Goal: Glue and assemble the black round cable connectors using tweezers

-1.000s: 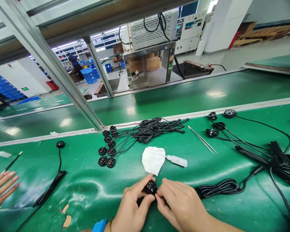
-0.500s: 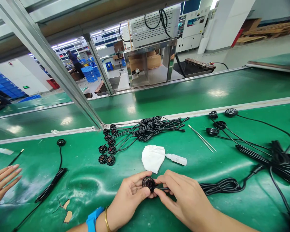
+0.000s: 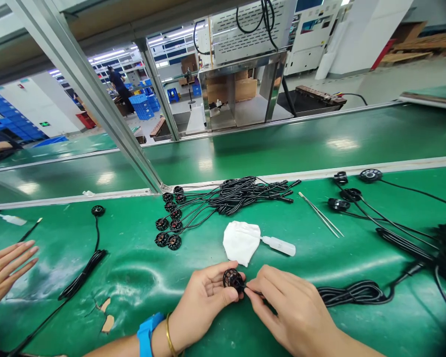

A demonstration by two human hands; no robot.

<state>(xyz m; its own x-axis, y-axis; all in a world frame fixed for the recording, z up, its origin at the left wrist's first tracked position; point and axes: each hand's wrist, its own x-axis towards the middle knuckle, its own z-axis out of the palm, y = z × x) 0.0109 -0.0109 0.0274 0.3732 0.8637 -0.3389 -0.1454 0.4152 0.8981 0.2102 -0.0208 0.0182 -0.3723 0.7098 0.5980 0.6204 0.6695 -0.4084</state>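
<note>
My left hand (image 3: 204,302) pinches a small round black motor (image 3: 232,279) between thumb and fingers, face turned up. My right hand (image 3: 293,312) is closed on the motor's black cable (image 3: 353,292) right where it leaves the motor; the coiled length trails off to the right on the green belt (image 3: 134,277). A white folded cloth (image 3: 241,241) and a small clear dropper bottle (image 3: 280,245) lie just beyond my hands.
Several finished motors with bundled leads (image 3: 208,206) lie at the belt's back edge. Metal tweezers (image 3: 321,214) and more wired motors (image 3: 351,196) sit to the right. A single motor with cable (image 3: 96,210) lies left. Another person's hand (image 3: 5,270) rests at the far left. A slanted aluminium post (image 3: 96,104) rises behind.
My left hand has turned the motor so its face shows upward, and my right fingers have shifted to the cable at its side. The other person's hand has edged slightly inward.
</note>
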